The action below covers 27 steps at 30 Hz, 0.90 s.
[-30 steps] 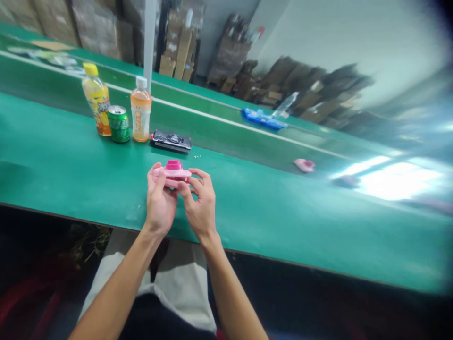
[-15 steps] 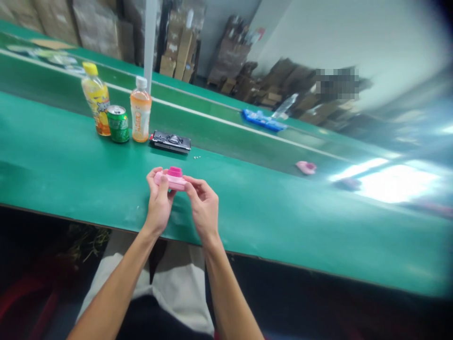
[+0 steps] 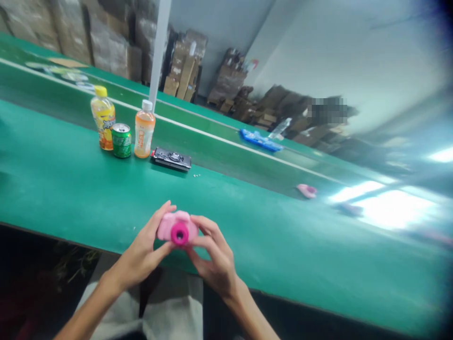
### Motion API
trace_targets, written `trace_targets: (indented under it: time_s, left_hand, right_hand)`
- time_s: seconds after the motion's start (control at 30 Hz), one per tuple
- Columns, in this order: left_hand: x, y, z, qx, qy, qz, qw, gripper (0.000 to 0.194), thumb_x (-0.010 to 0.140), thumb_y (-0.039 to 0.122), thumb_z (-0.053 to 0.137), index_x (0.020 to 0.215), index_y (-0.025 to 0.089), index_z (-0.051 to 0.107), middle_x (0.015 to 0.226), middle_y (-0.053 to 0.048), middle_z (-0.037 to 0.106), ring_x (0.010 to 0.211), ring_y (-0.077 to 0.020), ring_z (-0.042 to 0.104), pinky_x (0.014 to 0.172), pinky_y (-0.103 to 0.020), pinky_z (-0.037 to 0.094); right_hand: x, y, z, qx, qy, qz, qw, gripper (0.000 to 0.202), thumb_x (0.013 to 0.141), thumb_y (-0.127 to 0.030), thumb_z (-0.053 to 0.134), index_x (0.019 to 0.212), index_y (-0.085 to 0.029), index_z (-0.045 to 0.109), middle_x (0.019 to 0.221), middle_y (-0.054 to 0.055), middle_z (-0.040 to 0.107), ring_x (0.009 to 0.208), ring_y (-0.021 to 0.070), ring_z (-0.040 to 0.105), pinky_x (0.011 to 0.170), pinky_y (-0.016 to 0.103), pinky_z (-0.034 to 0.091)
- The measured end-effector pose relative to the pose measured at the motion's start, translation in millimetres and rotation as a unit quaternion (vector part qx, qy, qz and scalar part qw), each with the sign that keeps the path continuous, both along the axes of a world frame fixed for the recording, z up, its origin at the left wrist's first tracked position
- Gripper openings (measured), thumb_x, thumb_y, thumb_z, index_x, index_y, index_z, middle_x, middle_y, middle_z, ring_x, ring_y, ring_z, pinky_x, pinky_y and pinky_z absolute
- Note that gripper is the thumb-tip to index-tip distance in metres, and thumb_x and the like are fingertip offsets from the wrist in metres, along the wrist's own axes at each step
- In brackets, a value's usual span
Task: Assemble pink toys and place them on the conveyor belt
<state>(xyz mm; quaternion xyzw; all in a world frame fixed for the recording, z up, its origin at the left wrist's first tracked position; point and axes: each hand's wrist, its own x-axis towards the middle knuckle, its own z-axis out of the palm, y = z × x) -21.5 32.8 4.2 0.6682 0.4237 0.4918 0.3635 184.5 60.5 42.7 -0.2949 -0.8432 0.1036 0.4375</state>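
Observation:
A small pink toy camera [image 3: 169,228] is held between my two hands above the green table, its darker pink lens ring facing up toward me. My left hand [image 3: 143,248] grips its left end, thumb below and fingers at the top edge. On the other end my right hand [image 3: 215,255] is closed, with fingers at the upper right corner and along the lower edge. Beyond the hands, a black flat case-like object [image 3: 172,159] lies on the table. A few tiny pale bits [image 3: 197,175] are beside it.
Left of the black object stand an orange drink bottle [image 3: 145,132], a green can [image 3: 121,141] and a yellow-capped bottle [image 3: 104,118]. Farther back are a blue tray [image 3: 260,140] and another pink object [image 3: 306,191]. A white post [image 3: 160,52] rises behind the bottles.
The toy camera has turned so its lens faces me instead of pointing away across the table. Both hands have shifted their hold and sit lower in view; the whole view has tilted upward.

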Motion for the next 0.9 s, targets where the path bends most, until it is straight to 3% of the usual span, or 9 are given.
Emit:
trace_targets:
  time_s: [0.1,0.2,0.33,0.4,0.5,0.57,0.67,0.8,0.9]
  left_hand:
    - [-24.8,-15.6,-2.0,0.135,0.145,-0.015,0.980,0.059,0.106,0.023,0.051,0.160,0.032,0.029,0.155,-0.010,0.053,0.144,-0.0209,0.052,0.118,-0.035,0.047]
    - [-47.9,-16.6,-4.8,0.260,0.235,0.034,0.936,0.059,0.105,0.026,0.054,0.160,0.025,0.034,0.146,-0.012,0.062,0.136,-0.0226,0.060,0.113,-0.034,0.052]
    - [-73.1,-5.7,-12.6,0.273,0.303,0.128,0.904,0.050,0.103,0.033,0.059,0.151,0.023,0.049,0.134,-0.008,0.070,0.129,-0.0254,0.065,0.110,-0.036,0.054]
    - [-78.0,-1.5,-17.6,0.251,0.311,0.183,0.898,0.043,0.104,0.036,0.056,0.145,0.023,0.054,0.130,-0.007,0.072,0.125,-0.0257,0.066,0.107,-0.036,0.055]
    - [-76.5,1.5,-23.9,0.233,0.325,0.232,0.887,0.039,0.104,0.042,0.054,0.137,0.023,0.061,0.125,-0.006,0.073,0.120,-0.0260,0.068,0.105,-0.037,0.055]
    - [-74.0,2.3,-26.0,0.228,0.328,0.246,0.883,0.037,0.103,0.045,0.054,0.131,0.024,0.065,0.123,-0.006,0.075,0.117,-0.0257,0.069,0.104,-0.037,0.055]
    - [-72.9,3.5,-26.5,0.239,0.322,0.263,0.878,0.035,0.103,0.048,0.053,0.123,0.024,0.069,0.116,-0.004,0.076,0.110,-0.0236,0.071,0.101,-0.033,0.055]
    - [-74.1,5.9,-25.2,0.251,0.333,0.274,0.866,0.034,0.105,0.048,0.049,0.118,0.024,0.070,0.110,-0.002,0.078,0.103,-0.0212,0.073,0.096,-0.031,0.055]
    - [-72.3,6.1,-20.3,0.216,0.350,0.265,0.872,0.027,0.104,0.043,0.053,0.118,0.026,0.069,0.111,-0.001,0.077,0.103,-0.0217,0.072,0.096,-0.033,0.055]
  right_hand:
    - [22.6,-0.3,3.8,0.106,-0.101,0.086,0.985,0.026,0.096,-0.012,0.061,0.115,-0.028,0.069,0.128,0.008,0.072,0.124,0.0244,0.068,0.099,0.040,0.064]
    - [38.4,3.6,10.3,0.189,-0.180,0.124,0.957,0.031,0.096,-0.007,0.059,0.117,-0.027,0.070,0.122,0.007,0.075,0.121,0.0241,0.070,0.096,0.037,0.067]
    - [48.4,28.5,7.5,0.248,-0.200,0.098,0.943,0.034,0.092,-0.005,0.061,0.115,-0.026,0.072,0.126,0.006,0.073,0.118,0.0232,0.071,0.091,0.033,0.068]
    - [51.7,60.9,1.3,0.250,-0.146,0.035,0.957,0.033,0.090,-0.009,0.065,0.116,-0.029,0.072,0.127,0.006,0.072,0.116,0.0238,0.071,0.092,0.036,0.067]
    - [61.3,136.7,-4.6,0.138,-0.041,-0.154,0.978,0.020,0.088,-0.030,0.074,0.108,-0.028,0.071,0.121,0.008,0.072,0.114,0.0278,0.069,0.097,0.047,0.062]
    - [72.8,193.8,-5.1,0.040,-0.001,-0.270,0.962,0.030,0.087,-0.047,0.072,0.103,-0.021,0.069,0.115,0.013,0.072,0.110,0.0306,0.068,0.097,0.050,0.058]
    - [94.0,263.6,-6.2,-0.021,0.028,-0.377,0.926,0.042,0.090,-0.054,0.065,0.100,-0.013,0.066,0.102,0.017,0.071,0.098,0.0299,0.067,0.092,0.050,0.057]
    - [117.3,309.3,-16.8,-0.096,0.034,-0.467,0.879,0.040,0.095,-0.053,0.065,0.106,-0.015,0.065,0.102,0.007,0.069,0.092,0.0206,0.067,0.089,0.043,0.055]
    - [124.6,319.6,-25.7,-0.149,0.020,-0.485,0.862,0.060,0.082,-0.064,0.072,0.109,-0.011,0.064,0.097,0.016,0.071,0.087,0.0259,0.067,0.080,0.039,0.055]
